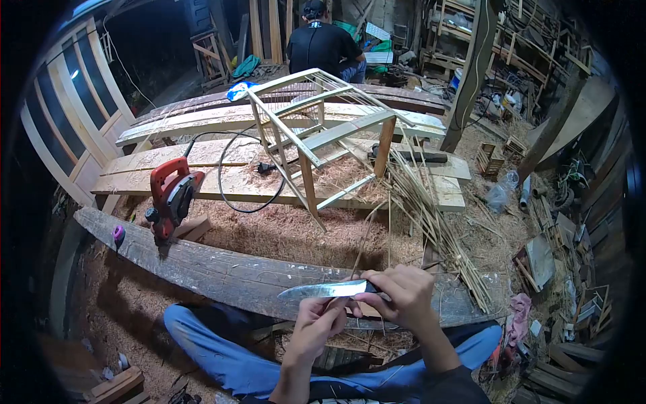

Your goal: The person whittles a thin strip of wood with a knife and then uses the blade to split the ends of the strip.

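My right hand (404, 293) is wrapped round the dark handle of a knife (323, 290), its blade pointing left across the front of me. Just below the blade, my left hand (319, 326) is closed, with a thin bamboo stick (363, 246) rising from behind the knife near its fingers. The stick's lower end is hidden by the hands and blade. Beyond my right hand, a bundle of thin sticks (431, 222) leans over the plank bench (222, 275). A wooden frame with thin rods (346, 129) stands on the boards farther back.
A red electric planer (173, 192) with a black cord rests at the left, near a purple object (119, 233). Wood shavings (269, 236) cover the floor. Another person (316, 44) sits at the back, facing away. A post (471, 74) stands at the right.
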The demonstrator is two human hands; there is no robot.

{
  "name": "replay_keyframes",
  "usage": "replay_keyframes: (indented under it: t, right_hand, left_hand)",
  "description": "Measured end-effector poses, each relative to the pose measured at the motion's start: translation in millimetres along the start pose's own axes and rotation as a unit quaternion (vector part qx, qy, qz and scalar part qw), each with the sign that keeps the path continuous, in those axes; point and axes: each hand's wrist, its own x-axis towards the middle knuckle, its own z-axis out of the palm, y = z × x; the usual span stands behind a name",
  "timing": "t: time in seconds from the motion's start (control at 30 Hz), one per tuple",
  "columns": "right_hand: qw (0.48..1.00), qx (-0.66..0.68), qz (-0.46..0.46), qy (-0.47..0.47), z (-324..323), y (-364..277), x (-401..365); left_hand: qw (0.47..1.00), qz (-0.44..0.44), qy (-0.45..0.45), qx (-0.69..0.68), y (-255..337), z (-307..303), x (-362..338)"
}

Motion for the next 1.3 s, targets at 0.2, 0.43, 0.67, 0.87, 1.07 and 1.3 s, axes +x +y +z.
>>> replay_keyframes:
  t: [0.2, 0.43, 0.67, 0.87, 1.07, 1.3]
  right_hand:
    - [1.0, 0.009, 0.003, -0.006, 0.6, -3.2, -1.5]
    - [0.999, 0.029, 0.011, 0.013, -7.8, 4.1, 1.3]
    - [0.999, -0.029, 0.029, 0.021, -15.5, 29.2, -2.8]
    - [0.985, -0.119, 0.057, 0.113, -14.1, 62.4, -11.8]
    - [0.982, -0.093, 0.109, 0.125, -35.4, 62.1, -10.3]
    - [1.0, 0.003, 0.003, 0.007, -4.2, 15.1, 1.4]
  left_hand:
    - [1.0, -0.016, 0.006, -0.006, 2.5, 8.8, -1.4]
    - [0.998, -0.043, 0.048, 0.014, 11.7, 18.0, -6.0]
    - [0.997, -0.006, 0.069, 0.037, 9.9, 8.6, -3.3]
    - [0.997, -0.022, 0.073, 0.012, 13.5, -0.3, -2.0]
    - [0.994, 0.04, 0.105, 0.007, 18.3, -17.3, -5.4]
    - [0.996, 0.044, 0.069, -0.029, 1.6, -8.4, 3.0]
